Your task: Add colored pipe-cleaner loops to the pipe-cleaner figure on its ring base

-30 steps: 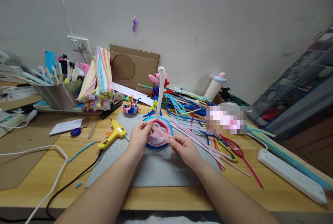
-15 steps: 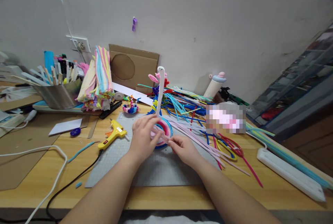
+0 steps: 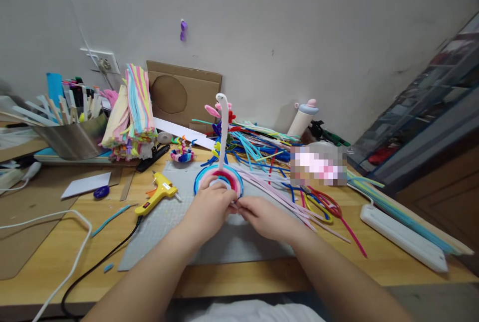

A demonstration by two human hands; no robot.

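Note:
A round coil of blue, white, pink and red pipe cleaner [image 3: 201, 181] is partly covered by my hands over the grey cutting mat [image 3: 164, 222]. A white upright stem [image 3: 223, 137] with a small rounded head rises behind it. My left hand [image 3: 211, 207] lies over the coil's front, fingers curled together. My right hand [image 3: 262, 215] is at the coil's lower right, thumb and forefinger pinched, its tips touching those of my left hand. What the fingertips pinch is too small and hidden to name.
A yellow glue gun [image 3: 157, 195] lies left of my hands, its black cord running to the front edge. Pink pipe cleaners [image 3: 277, 195] spread to the right, near scissors [image 3: 320, 210]. A metal bowl of sticks [image 3: 75, 137] stands back left; a white power strip [image 3: 404, 237] lies right.
The view has shifted slightly. My left hand has turned and lowered over the coil's front, uncovering more of its upper rim. The pink strip seen between my hands is now mostly hidden.

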